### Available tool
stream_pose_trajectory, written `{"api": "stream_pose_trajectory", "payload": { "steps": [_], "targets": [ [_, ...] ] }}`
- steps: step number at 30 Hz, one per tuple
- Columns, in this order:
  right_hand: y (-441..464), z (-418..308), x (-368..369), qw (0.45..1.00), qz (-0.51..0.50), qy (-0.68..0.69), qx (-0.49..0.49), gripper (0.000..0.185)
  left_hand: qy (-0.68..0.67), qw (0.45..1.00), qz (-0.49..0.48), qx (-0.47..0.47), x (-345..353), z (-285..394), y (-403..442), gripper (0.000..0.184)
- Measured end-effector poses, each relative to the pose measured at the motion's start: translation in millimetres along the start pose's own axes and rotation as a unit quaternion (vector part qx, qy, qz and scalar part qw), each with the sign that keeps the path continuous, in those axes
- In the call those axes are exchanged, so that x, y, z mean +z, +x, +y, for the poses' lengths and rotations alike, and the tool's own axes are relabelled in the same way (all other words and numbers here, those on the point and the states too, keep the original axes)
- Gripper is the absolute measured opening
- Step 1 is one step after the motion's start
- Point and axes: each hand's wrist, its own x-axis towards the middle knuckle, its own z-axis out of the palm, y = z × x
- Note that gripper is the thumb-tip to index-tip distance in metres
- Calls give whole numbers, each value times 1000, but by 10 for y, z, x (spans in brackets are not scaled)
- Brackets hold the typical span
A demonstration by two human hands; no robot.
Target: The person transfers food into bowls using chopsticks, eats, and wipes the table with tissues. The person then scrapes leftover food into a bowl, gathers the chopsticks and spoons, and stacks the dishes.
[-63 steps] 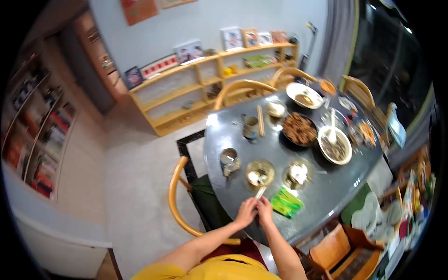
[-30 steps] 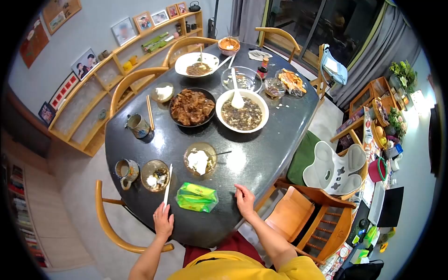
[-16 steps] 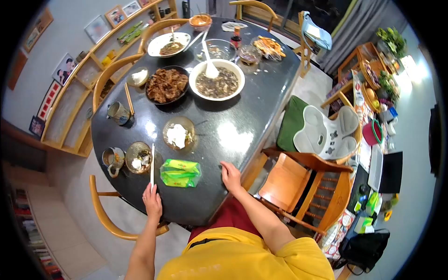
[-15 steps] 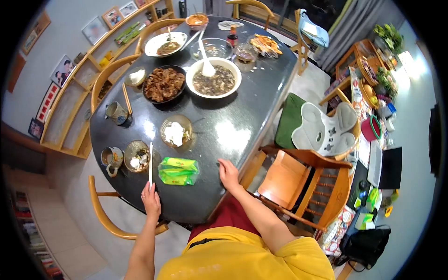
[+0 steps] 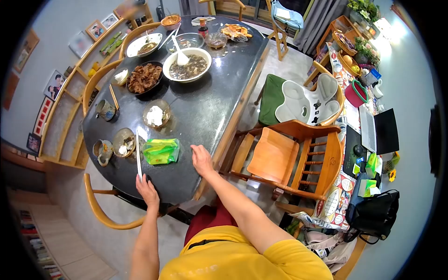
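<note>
My left hand (image 5: 148,190) lies at the table's near edge, its outstretched fingertips touching the near end of white chopsticks (image 5: 138,154). These chopsticks lie beside a glass bowl (image 5: 124,141) with food scraps. A green plastic packet (image 5: 161,151) is just right of them. My right hand (image 5: 202,160) rests on the table's right edge, fingers loosely bent, with nothing visible in it. Behind the packet stands a second glass bowl (image 5: 156,113) with a crumpled white item inside. A patterned mug (image 5: 102,152) stands at the left.
Farther back on the dark table (image 5: 186,112) are a soup bowl (image 5: 187,65) with a white spoon, a black dish of meat (image 5: 143,77), another mug (image 5: 105,110) and wooden chopsticks (image 5: 114,97). Wooden chairs (image 5: 273,156) stand at the right, another (image 5: 105,217) at the lower left.
My hands, together around the chopsticks at first, are now apart, the right one at the table edge. The chopsticks lie on the table. The view has turned right, shifting the table leftward.
</note>
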Motion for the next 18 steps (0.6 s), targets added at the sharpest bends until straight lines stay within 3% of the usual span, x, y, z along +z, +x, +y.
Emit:
{"api": "stream_pose_trajectory", "payload": {
  "steps": [11, 14, 18],
  "targets": [
    [41, 163, -101, 988, -66, 117, 82, 16, 17, 1000, -1, -9, -47, 107, -17, 32],
    [118, 318, -192, 947, -174, 197, 183, 19, 19, 1000, 0, -15, -64, 136, -14, 32],
    [248, 314, -271, 898, -245, 262, 255, 23, 24, 1000, -7, -20, -35, 97, 3, 33]
  ]
}}
